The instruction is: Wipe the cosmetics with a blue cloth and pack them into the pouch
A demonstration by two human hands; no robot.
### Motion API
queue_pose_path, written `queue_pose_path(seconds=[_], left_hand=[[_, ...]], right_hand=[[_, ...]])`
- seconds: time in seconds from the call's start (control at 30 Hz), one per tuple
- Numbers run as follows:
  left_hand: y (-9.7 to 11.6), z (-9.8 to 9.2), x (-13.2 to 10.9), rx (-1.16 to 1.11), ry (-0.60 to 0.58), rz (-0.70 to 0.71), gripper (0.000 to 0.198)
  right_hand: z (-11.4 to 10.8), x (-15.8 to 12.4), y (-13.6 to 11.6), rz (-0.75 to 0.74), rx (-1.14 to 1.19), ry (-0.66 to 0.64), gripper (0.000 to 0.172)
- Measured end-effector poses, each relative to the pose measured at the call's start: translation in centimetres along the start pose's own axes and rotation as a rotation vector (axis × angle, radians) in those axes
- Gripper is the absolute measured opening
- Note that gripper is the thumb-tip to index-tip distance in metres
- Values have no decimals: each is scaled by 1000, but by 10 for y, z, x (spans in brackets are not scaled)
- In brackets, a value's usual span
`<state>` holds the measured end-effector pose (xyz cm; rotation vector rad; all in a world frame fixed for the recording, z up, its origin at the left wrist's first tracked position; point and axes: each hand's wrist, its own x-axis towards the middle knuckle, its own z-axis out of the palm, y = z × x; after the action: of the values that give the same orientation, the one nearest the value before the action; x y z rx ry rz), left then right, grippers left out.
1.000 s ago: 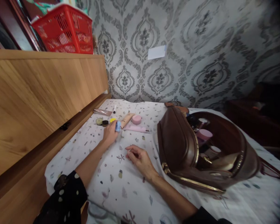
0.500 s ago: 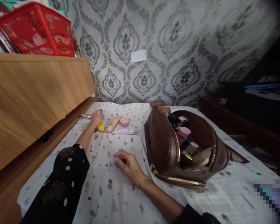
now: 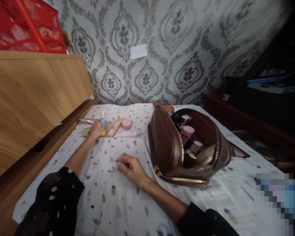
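My left hand [image 3: 96, 128] is closed on a small blue-and-white item [image 3: 103, 122], its white end pointing away from me. A yellow-lidded container [image 3: 103, 133] is partly hidden behind that hand. To its left lie a rose-gold tube [image 3: 87, 121] and a round greenish item [image 3: 85, 132]. On its right are a beige tube [image 3: 115, 127], a round pink jar [image 3: 127, 124] and a pale pink tube [image 3: 127, 134]. My right hand [image 3: 132, 169] hovers over or rests on the sheet, fingers loosely curled and apart, with nothing visible in them.
A brown leather bag [image 3: 164, 141] stands unzipped on the right, holding several cosmetics, among them a pink-capped container [image 3: 187, 131]. The patterned sheet [image 3: 123, 209] covers the surface. A wooden cabinet [image 3: 39, 91] with a red basket [image 3: 43, 29] borders the left; a papered wall is behind.
My left hand has drawn the blue-and-white item towards me, now partly covering the yellow-lidded container. The view has shifted slightly to the right. My right hand stays nearly in place.
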<state>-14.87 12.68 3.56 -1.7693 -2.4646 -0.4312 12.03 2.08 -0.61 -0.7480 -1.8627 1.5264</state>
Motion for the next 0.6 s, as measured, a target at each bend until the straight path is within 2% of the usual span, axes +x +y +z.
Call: queue_pose_path(seconds=[0.2, 0.37, 0.5, 0.53, 0.6], left_hand=[[-3, -3, -39, 106, 27, 268, 42], [-4, -6, -51, 182, 92, 323, 38], [1, -17, -60, 41, 195, 279, 40], [4, -20, -64, -32, 217, 277, 38], [14, -25, -76, -224, 212, 290, 35]], right_hand=[[3, 2, 4, -15, -21, 25, 17], [4, 3, 4, -38, -38, 42, 15], [2, 2, 3, -75, -101, 101, 14], [2, 1, 3, -86, -124, 129, 17], [0, 0, 1, -102, -151, 190, 34]])
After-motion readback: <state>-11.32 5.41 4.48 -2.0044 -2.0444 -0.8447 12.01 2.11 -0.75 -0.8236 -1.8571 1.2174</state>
